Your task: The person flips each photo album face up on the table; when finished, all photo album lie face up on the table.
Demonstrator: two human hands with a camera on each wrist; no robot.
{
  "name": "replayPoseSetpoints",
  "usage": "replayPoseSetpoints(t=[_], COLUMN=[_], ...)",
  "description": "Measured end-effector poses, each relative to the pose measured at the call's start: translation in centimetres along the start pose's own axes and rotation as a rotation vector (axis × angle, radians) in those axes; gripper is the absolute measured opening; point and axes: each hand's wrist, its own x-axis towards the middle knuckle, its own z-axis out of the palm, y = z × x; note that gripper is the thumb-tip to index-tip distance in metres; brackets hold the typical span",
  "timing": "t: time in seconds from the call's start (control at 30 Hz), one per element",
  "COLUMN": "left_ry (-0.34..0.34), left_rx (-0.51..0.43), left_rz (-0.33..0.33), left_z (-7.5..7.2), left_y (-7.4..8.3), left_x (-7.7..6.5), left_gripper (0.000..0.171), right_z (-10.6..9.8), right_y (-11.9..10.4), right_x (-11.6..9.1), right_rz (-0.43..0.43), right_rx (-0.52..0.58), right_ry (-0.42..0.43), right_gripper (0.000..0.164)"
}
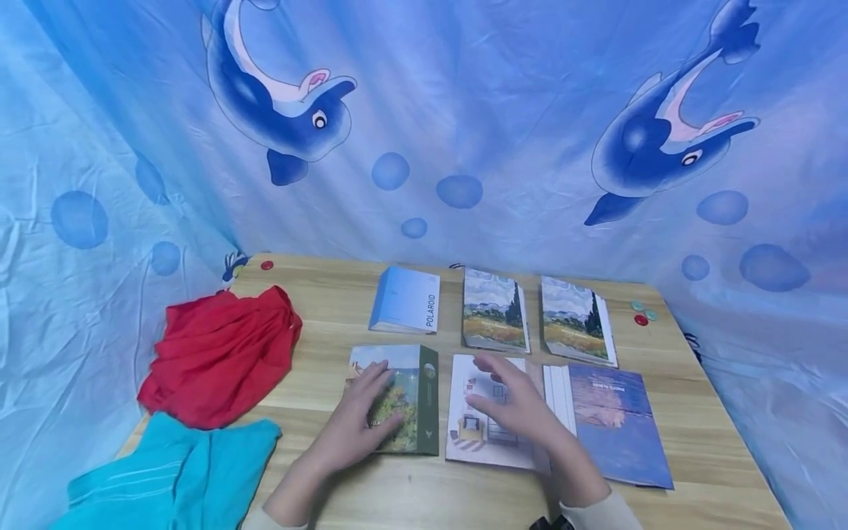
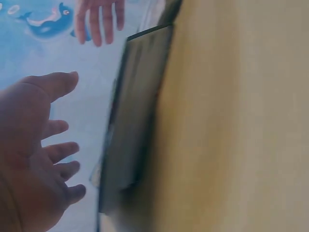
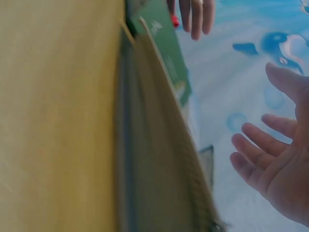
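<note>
My left hand [image 1: 361, 416] is over a photo album with a landscape cover and dark green spine [image 1: 428, 405], fingers spread loosely. My right hand [image 1: 517, 405] hovers above a white album with a yellow sofa drawing [image 1: 473, 442], thumb apart from the fingers. In the left wrist view that hand [image 2: 38, 154] has nothing in its grasp, beside an album's edge [image 2: 135, 106]. The right wrist view has the right hand [image 3: 275, 159] empty too, palm showing, with the green spine [image 3: 161, 53] beyond a nearer album's edge [image 3: 164, 145].
To the right lies a blue-purple photo album [image 1: 616, 427]. Behind stand a blue Polaroid album [image 1: 405, 300] and two albums with matching painted landscapes [image 1: 493, 313]. A red cloth [image 1: 221, 353] and a turquoise cloth [image 1: 192, 471] lie left; small red and green discs [image 1: 640, 320] lie at the right.
</note>
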Motion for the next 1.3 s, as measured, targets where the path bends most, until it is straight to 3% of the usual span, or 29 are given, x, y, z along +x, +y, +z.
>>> replayPoseSetpoints(t=[0.23,0.5,0.67,0.87,1.13,1.3], left_ry=[0.042,-0.045,-0.053,-0.072,-0.070,-0.033], left_rx=[-0.025,-0.025,-0.023,0.083,0.188,0.232], left_rz=[-0.024,-0.049,-0.081,-0.056,-0.024,-0.023], left_z=[1.8,2.0,1.9,2.1,2.9,3.2], left_y=[-0.2,-0.1,-0.1,-0.4,-0.5,-0.2], left_x=[-1.1,-1.4,-1.6,-1.7,-2.0,-2.0], left_gripper=[0.080,0.094,0.101,0.117,0.109,0.111], right_z=[2.5,4.5,5.0,5.4,6.1,6.0], right_y=[-0.4,-0.1,0.2,0.4,0.7,0.8], right_x=[-0.4,-0.9,-1.1,-1.4,-1.5,-1.3], right_rz=[-0.044,0.010,0.046,0.055,-0.016,-0.027], right_rx=[0.083,0.073,0.067,0.055,0.011,0.013], right_ry=[0.014,-0.064,-0.109,-0.110,-0.107,-0.105], right_gripper=[0.061,0.067,0.073,0.074,0.070,0.070])
